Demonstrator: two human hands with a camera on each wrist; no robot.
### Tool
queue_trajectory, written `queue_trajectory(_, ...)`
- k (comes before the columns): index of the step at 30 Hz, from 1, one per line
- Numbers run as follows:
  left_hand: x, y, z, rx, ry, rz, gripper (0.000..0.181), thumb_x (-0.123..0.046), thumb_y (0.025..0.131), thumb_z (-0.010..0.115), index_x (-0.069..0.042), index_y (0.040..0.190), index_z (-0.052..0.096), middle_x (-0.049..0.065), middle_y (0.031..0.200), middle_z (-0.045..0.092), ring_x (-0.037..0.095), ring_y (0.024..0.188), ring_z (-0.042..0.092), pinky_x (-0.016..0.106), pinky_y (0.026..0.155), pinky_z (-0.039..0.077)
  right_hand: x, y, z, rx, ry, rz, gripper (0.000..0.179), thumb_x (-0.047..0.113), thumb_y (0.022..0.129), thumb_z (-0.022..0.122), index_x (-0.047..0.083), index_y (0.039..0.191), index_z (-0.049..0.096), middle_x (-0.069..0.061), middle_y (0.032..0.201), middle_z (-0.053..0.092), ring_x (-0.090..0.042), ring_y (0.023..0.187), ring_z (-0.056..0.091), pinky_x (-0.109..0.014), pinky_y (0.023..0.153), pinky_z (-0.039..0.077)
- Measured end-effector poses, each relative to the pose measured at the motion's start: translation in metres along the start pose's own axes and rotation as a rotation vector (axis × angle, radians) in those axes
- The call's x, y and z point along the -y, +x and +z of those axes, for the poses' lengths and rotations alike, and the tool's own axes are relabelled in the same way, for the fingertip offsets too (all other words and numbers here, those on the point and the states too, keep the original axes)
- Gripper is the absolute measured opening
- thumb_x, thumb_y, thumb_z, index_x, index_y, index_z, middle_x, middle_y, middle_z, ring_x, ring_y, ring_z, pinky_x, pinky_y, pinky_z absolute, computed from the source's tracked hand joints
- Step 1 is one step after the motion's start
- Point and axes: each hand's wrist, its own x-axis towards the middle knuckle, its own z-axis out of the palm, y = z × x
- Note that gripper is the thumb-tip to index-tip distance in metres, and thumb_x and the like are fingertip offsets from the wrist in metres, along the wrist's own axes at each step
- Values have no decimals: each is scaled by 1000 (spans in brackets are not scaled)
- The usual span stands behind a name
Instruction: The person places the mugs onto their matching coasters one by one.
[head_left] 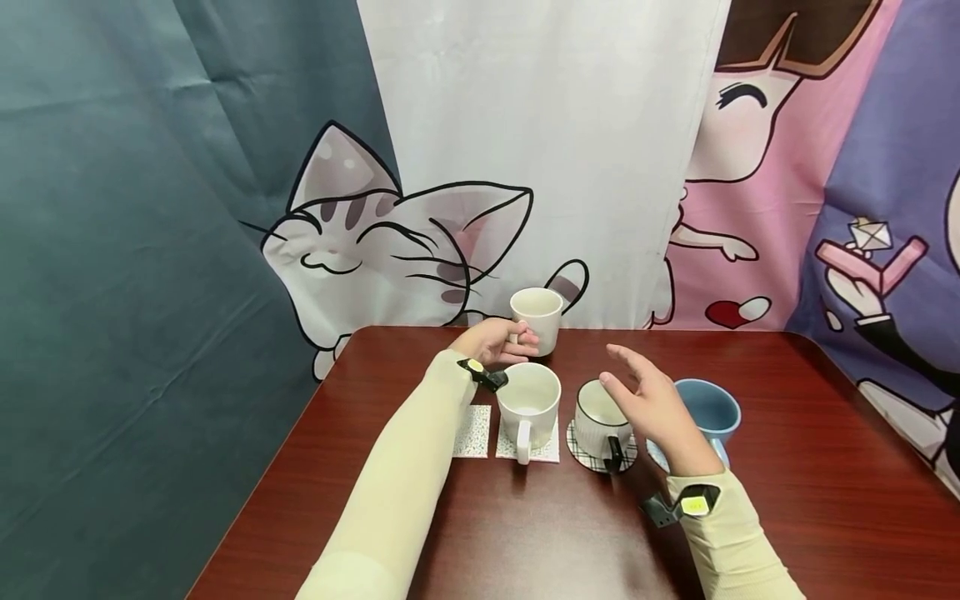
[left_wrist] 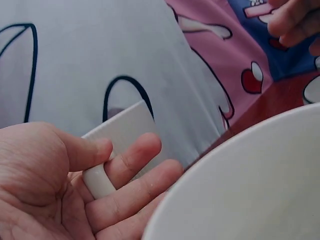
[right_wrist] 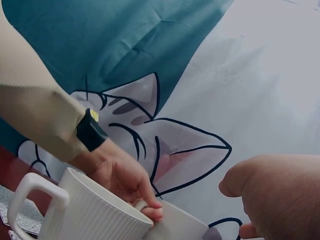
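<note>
At the table's back edge, a white mug (head_left: 542,310) is held by its handle in my left hand (head_left: 491,340). The left wrist view shows the thumb and fingers around that pale handle (left_wrist: 98,183). A larger ribbed white mug (head_left: 540,427) stands just in front of the left wrist, handle toward me, on a speckled square coaster (head_left: 504,451). My right hand (head_left: 651,404), fingers extended and holding nothing, hovers between a white mug with dark rim and black handle (head_left: 591,435) and a blue mug (head_left: 708,410), partly covering both.
Left of the ribbed mug lies another speckled square coaster (head_left: 472,433), partly behind my left sleeve. The black-handled mug stands on a round checked coaster (head_left: 580,452); a light blue coaster (head_left: 657,457) shows under the blue mug. A printed curtain (head_left: 600,167) hangs behind the reddish-brown table (head_left: 525,533).
</note>
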Motion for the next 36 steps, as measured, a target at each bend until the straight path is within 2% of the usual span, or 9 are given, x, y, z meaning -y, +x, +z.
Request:
queue_trajectory(2, -3, -7, -1, -11, -3, 12, 21, -19, 110, 43, -7, 102, 59, 6, 97, 71, 35, 123, 62, 49, 109, 43, 1, 0, 1, 8, 8, 7, 58, 30, 102, 61, 2, 150, 44, -22, 151, 46, -42, 138, 45, -59, 108, 40)
queue_trajectory(7, -8, -22, -3, -61, -12, 46, 22, -20, 109, 46, -4, 107, 60, 6, 97, 72, 29, 104, 72, 49, 106, 46, 2, -2, 4, 19, 9, 14, 57, 29, 102, 60, 2, 150, 44, -22, 152, 44, -44, 137, 45, -59, 108, 40)
queue_trajectory(12, -8, -34, -1, -107, -17, 81, 29, -21, 109, 47, 1, 118, 63, 5, 96, 73, 24, 92, 74, 46, 100, 51, 3, -4, 5, 22, 2, 24, 57, 28, 102, 61, 2, 149, 45, -23, 151, 45, -44, 136, 48, -59, 107, 41)
queue_trajectory(16, -10, -48, -3, -138, -24, 106, 32, -22, 109, 46, 3, 122, 61, 4, 95, 73, 20, 84, 74, 36, 82, 60, 5, -5, 6, 25, -4, 22, 56, 28, 102, 62, 3, 149, 46, -22, 151, 46, -43, 137, 46, -60, 108, 40)
queue_trajectory(18, -12, -57, -2, -147, -22, 118, 31, -22, 109, 45, 2, 120, 61, 3, 93, 73, 18, 80, 74, 30, 71, 60, 7, -4, 7, 30, -4, 17, 56, 29, 102, 61, 3, 149, 46, -22, 151, 46, -43, 137, 46, -61, 108, 39)
queue_trajectory(21, -17, -69, 1, -152, -26, 135, 30, -22, 109, 45, 2, 118, 61, 2, 91, 73, 16, 77, 73, 28, 66, 59, 8, -2, 7, 29, -4, 8, 54, 28, 102, 61, 4, 148, 47, -20, 150, 48, -42, 135, 47, -62, 107, 40)
queue_trajectory(29, -18, -96, 6, -177, -55, 177, 25, -20, 109, 46, 0, 112, 60, 3, 86, 73, 17, 73, 74, 27, 62, 59, 14, -2, 19, 9, -20, -70, 47, 22, 100, 63, 5, 143, 54, -18, 144, 55, -41, 125, 56, -60, 102, 45)
queue_trajectory(32, -15, -103, 5, -181, -54, 188, 25, -20, 109, 46, 0, 112, 60, 3, 85, 73, 16, 72, 74, 27, 61, 59, 17, -3, 27, -9, -33, -108, 45, 19, 99, 64, 4, 140, 56, -16, 141, 58, -38, 127, 56, -59, 102, 46)
queue_trajectory(36, -8, -112, 3, -188, -63, 206, 26, -20, 109, 46, 1, 113, 60, 2, 84, 73, 16, 72, 74, 27, 61, 59, 21, -4, 41, -62, -61, -204, 41, 15, 96, 67, 3, 135, 61, -14, 135, 63, -32, 128, 57, -55, 104, 45)
